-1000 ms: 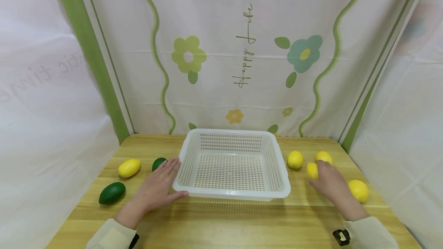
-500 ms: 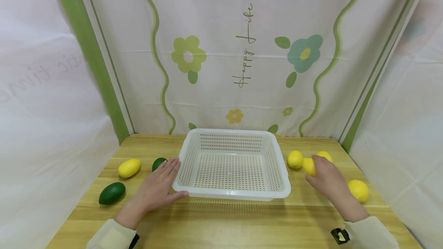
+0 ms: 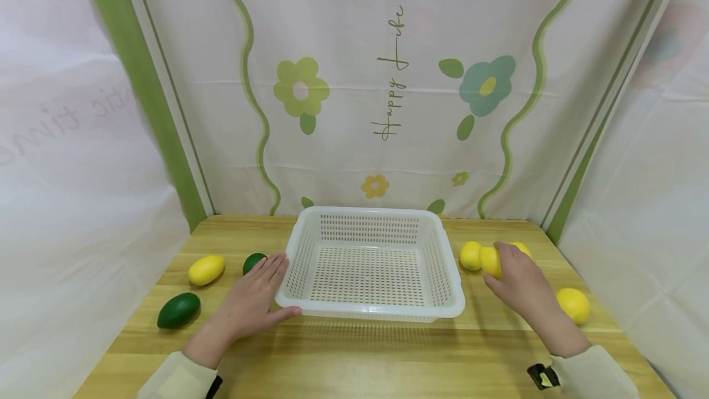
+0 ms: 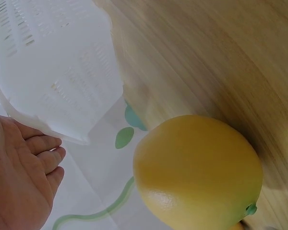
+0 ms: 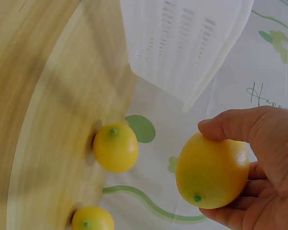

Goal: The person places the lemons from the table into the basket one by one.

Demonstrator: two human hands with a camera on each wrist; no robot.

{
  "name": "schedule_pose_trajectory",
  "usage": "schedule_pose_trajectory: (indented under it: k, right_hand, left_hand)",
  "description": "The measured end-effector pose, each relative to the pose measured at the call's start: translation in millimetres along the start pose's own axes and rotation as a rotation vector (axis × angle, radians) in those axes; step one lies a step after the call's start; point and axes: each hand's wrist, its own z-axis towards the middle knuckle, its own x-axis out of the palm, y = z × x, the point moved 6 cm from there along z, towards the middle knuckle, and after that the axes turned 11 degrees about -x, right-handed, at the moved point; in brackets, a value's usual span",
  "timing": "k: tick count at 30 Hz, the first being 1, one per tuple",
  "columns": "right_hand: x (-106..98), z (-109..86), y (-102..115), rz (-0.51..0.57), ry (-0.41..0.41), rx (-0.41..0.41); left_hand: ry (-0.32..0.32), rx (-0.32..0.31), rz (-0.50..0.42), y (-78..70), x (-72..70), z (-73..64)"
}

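Note:
My right hand (image 3: 523,282) grips a yellow lemon (image 3: 490,262) to the right of the white plastic basket (image 3: 371,311). In the right wrist view the thumb lies on top of this lemon (image 5: 211,170) and curled fingers show beneath it; it looks raised off the table. My left hand (image 3: 249,300) rests on the basket's left side with its fingers straight and its thumb at the near rim corner. A dark green oval fruit (image 3: 252,263) is partly hidden behind the left fingers. In the left wrist view a large yellow fruit (image 4: 197,167) with a green stem end sits beside the hand.
More lemons lie on the right: one next to the basket (image 3: 470,255), one partly hidden behind the right hand (image 3: 523,249), one near the right forearm (image 3: 573,305). On the left are a lemon (image 3: 206,270) and a dark green fruit (image 3: 179,310). A printed curtain (image 3: 354,79) stands behind.
My right hand has moved left toward the basket with its lemon, now overlapping the lemon beside the basket in the head view. My left hand and the basket stay put.

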Motion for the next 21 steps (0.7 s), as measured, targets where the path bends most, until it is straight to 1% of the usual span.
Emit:
schedule_pose_trajectory:
  k: [5, 15, 17, 21]
  right_hand:
    - [-5, 3.0, 8, 0.010, 0.000, 0.000]
    - [-12, 15.8, 22, 0.014, 0.004, -0.021]
    - [-13, 18.5, 26, 0.017, -0.006, -0.032]
    - [-16, 23.9, 33, 0.012, -0.051, -0.081]
  left_hand:
    - [-0.012, 0.008, -0.006, -0.9, -1.0, -0.3]
    - [0.002, -0.002, 0.008, 0.4, -0.5, 0.1]
    - [0.003, -0.002, 0.006, 0.2, -0.7, 0.1]
    - [0.003, -0.001, 0.002, 0.1, -0.4, 0.5]
